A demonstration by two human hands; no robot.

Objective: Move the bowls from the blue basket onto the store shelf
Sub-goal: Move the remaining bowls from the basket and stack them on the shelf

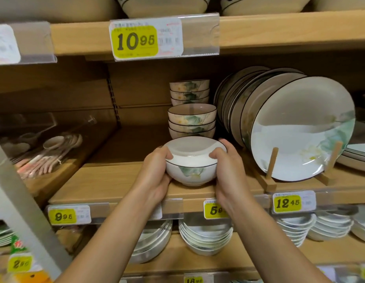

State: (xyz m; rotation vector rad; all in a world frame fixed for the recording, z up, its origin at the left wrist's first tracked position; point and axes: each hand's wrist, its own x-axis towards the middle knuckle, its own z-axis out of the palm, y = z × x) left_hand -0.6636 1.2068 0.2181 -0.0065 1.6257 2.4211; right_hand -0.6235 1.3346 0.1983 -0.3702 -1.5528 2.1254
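Both hands are on it: the left hand [155,174] cups one side of the bowl [190,160] and the right hand [226,166] cups the other, with fingers curled over the black-lined rim. Each grip is clamped on the bowl. It's upright at the front of the shelf [108,180], its foot on the wood or just above it, and from here I can't say which. Right behind it stands a stack of matching bowls [191,121], with another stack [189,91] further back. To the right, a row of plates [289,127] leans in a wooden rack, close to the right hand's knuckles. Spoons [55,148] lie off to the left behind clear plastic. The blue basket is out of sight. I'd call this the placing step, with one bowl at the shelf, about to be set down. Next, I reckon, it wants one of two things. Either a clean release, both hands opening and drawing back without tipping it over the lip, or a lift onto the stack behind so it nests. Either way the right hand has to mind those plates. The bowl is also near the edge, so a nudge inward looks wise. There's no telling how many bowls are left in the basket.
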